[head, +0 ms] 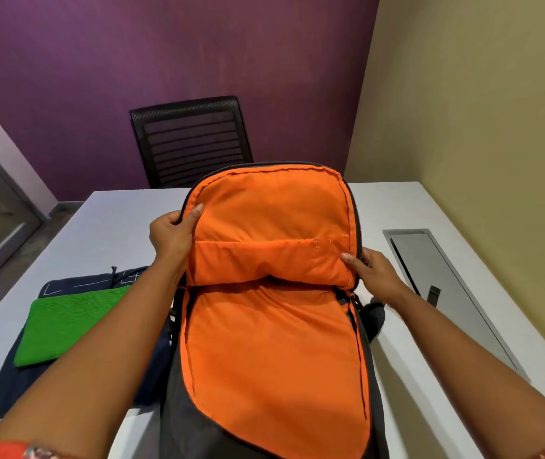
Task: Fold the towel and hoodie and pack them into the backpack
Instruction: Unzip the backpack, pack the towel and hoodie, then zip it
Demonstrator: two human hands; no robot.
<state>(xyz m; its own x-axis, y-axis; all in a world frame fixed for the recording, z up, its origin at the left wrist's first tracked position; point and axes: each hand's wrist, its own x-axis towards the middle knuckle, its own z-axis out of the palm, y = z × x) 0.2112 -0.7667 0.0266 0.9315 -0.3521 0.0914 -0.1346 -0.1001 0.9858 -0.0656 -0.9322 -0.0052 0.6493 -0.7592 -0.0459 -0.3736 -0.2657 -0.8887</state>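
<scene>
1. Standing unzipped at the near middle of the white bench [105, 223]: dark backpack [274, 342], orange lining exposed, front flap lifted upright.
2. Gripping the flap's left edge, thumb on the lining: left hand [173, 235].
3. Pinching the flap's right edge near the zipper: right hand [375, 270].
4. Lying folded flat left of the backpack: green towel [66, 323], on top of the folded navy hoodie [75, 379].
5. Set into the bench at right: grey metal hatch [430, 270].
6. Beyond the far bench edge: black mesh chair [191, 140], against a purple wall [165, 54].
</scene>
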